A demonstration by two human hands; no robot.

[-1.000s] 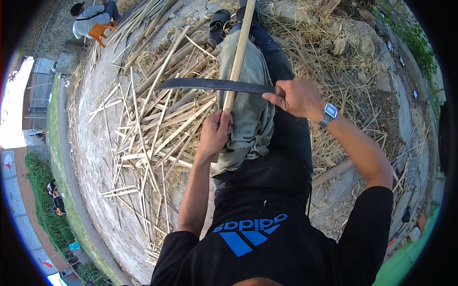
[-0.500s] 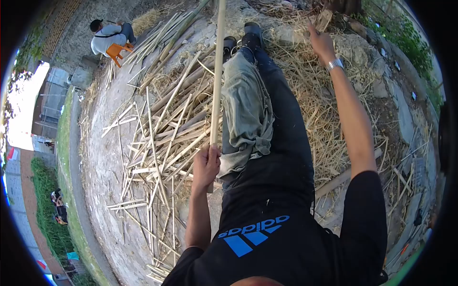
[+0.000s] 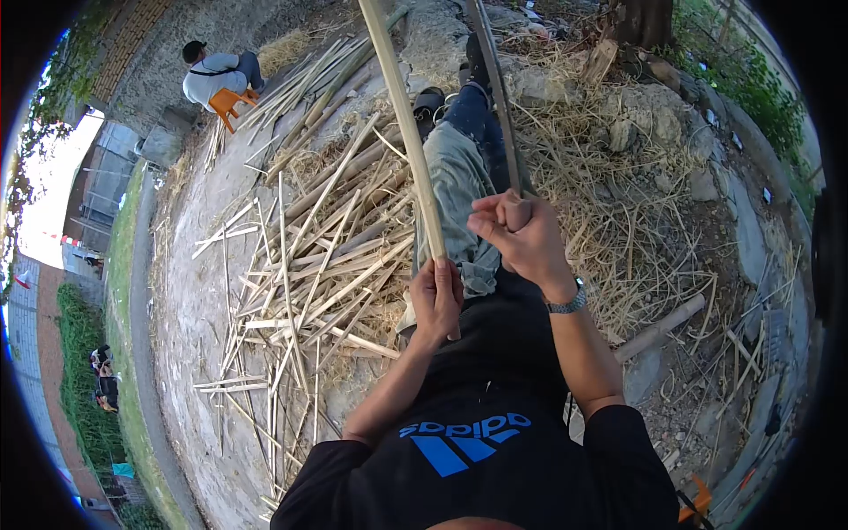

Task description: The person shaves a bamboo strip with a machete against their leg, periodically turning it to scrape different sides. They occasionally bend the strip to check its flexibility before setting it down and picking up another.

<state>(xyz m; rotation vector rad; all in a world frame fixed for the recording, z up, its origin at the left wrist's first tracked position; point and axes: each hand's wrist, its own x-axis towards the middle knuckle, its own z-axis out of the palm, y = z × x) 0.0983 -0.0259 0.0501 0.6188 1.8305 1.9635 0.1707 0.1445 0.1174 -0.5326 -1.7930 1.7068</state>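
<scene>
My left hand [image 3: 435, 296] is closed round the lower end of a long pale bamboo strip [image 3: 402, 115], which rises past the top edge of the view. My right hand [image 3: 527, 240] is beside it with curled fingers. It grips the near end of a long, dark, narrow blade-like strip [image 3: 496, 84]; any handle is hidden by the hand. The two pieces stand apart. A grey-green cloth [image 3: 455, 177] lies over one of my legs, below the bamboo strip.
Split bamboo pieces [image 3: 322, 256] lie in a loose heap at the left. Dry shavings [image 3: 609, 230] cover the ground at the right, near a tree trunk [image 3: 643, 22]. Another person [image 3: 214, 78] sits on an orange chair [image 3: 228, 104] at the upper left.
My right hand has come back from far out to near my left hand, and the dark strip now shows clearly. My left hand has shifted right, tilting the bamboo strip's top leftward.
</scene>
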